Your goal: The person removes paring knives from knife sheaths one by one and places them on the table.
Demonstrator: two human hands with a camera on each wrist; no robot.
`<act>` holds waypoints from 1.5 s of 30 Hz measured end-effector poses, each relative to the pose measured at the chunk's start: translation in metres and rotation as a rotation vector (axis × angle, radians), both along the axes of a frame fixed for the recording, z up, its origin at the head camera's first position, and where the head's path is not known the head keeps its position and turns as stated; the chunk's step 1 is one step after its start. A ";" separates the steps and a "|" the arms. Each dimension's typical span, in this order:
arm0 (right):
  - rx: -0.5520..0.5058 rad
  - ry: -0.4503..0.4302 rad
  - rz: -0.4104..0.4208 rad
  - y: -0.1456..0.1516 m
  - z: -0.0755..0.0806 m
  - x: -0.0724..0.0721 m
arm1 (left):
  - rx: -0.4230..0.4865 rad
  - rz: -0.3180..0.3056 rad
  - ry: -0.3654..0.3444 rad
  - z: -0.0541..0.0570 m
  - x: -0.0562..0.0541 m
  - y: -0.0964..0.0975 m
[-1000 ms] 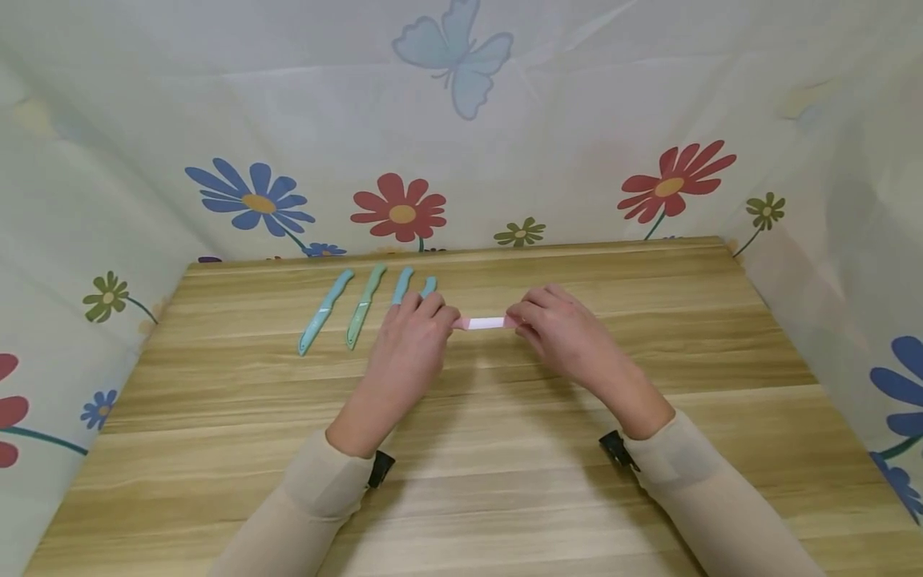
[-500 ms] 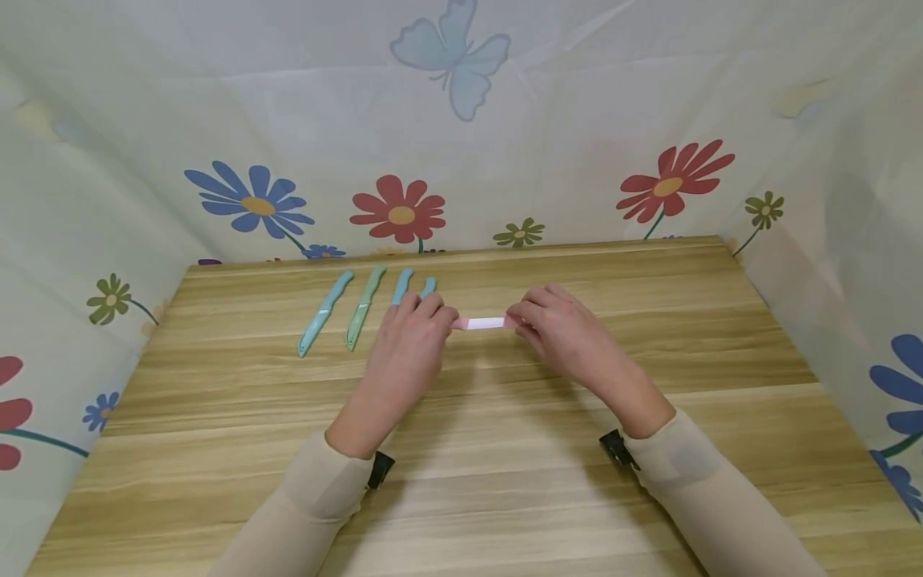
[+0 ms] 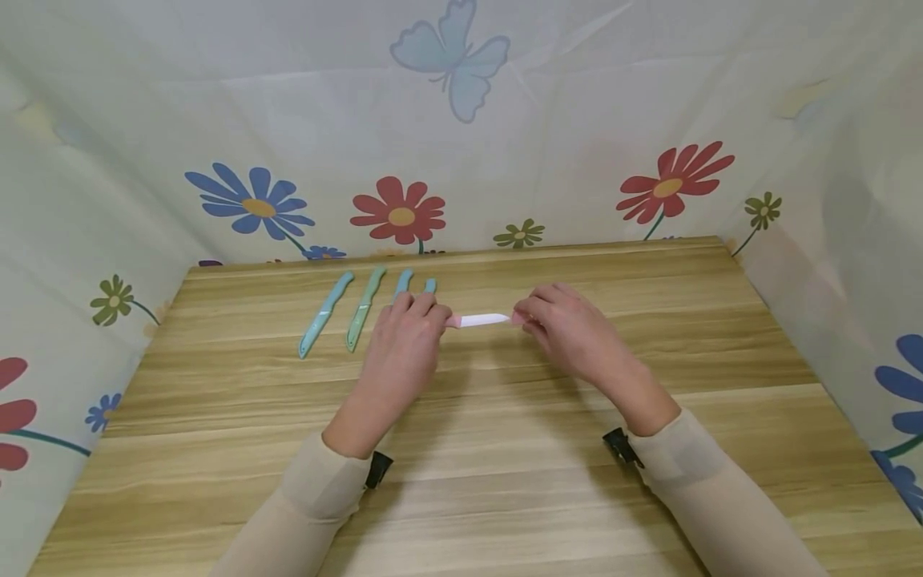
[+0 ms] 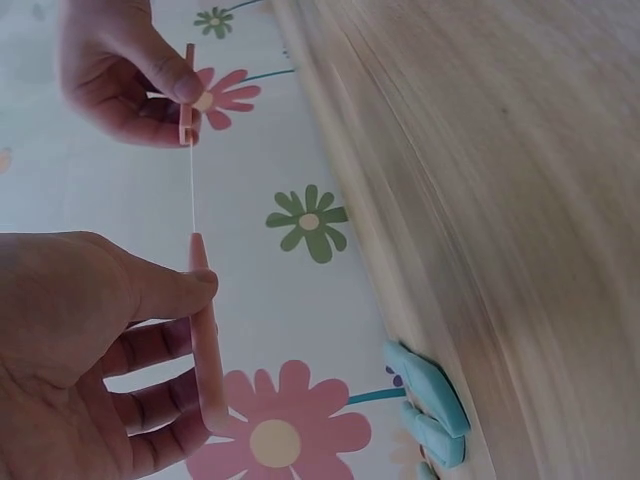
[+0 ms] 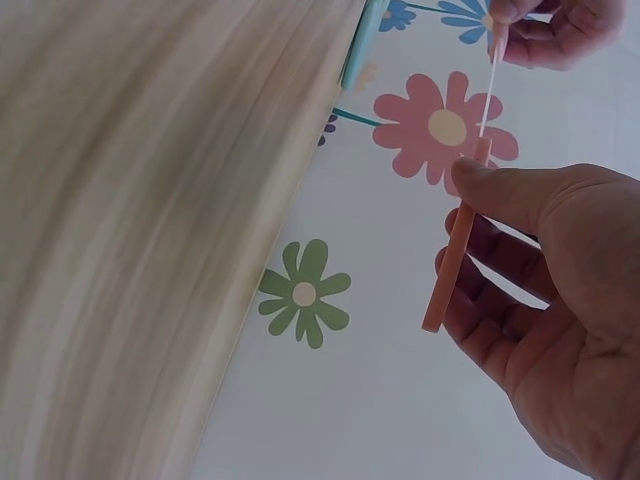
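Observation:
Over the table, my left hand pinches the pink handle of a small paring knife, thumb against fingers. Its thin white blade points right. A pink blade sheath is held between the thumb and fingers of my right hand. In the head view the blade tip lies just at the sheath's mouth; whether it is fully out I cannot tell. My fingers cover most of the handle and sheath in that view.
Left of my hands, a blue sheathed knife and a green sheathed knife lie slanted on the wooden table. Two more blue handles show partly behind my left hand. A flowered curtain surrounds the table's back and sides.
My hands have drawn slightly apart, the left going left and the right going right. More of the white blade shows, now to its pointed tip. The knives on the table stayed put.

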State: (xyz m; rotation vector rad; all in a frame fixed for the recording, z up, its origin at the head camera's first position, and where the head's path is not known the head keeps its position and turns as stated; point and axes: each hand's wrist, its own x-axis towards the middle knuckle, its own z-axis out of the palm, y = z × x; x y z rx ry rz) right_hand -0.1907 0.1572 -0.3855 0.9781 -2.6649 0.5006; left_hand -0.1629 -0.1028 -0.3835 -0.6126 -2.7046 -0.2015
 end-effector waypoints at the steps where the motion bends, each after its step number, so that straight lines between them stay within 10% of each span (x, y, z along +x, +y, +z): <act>1: -0.001 -0.006 -0.005 0.001 0.001 0.000 | -0.007 0.005 -0.005 0.000 0.000 0.000; 22: 0.002 -0.147 -0.135 0.016 0.015 -0.006 | 0.104 0.076 -0.074 -0.001 -0.003 0.012; 45: 0.044 -0.423 -0.457 0.046 0.011 -0.003 | 0.256 0.062 -0.493 -0.010 -0.009 0.086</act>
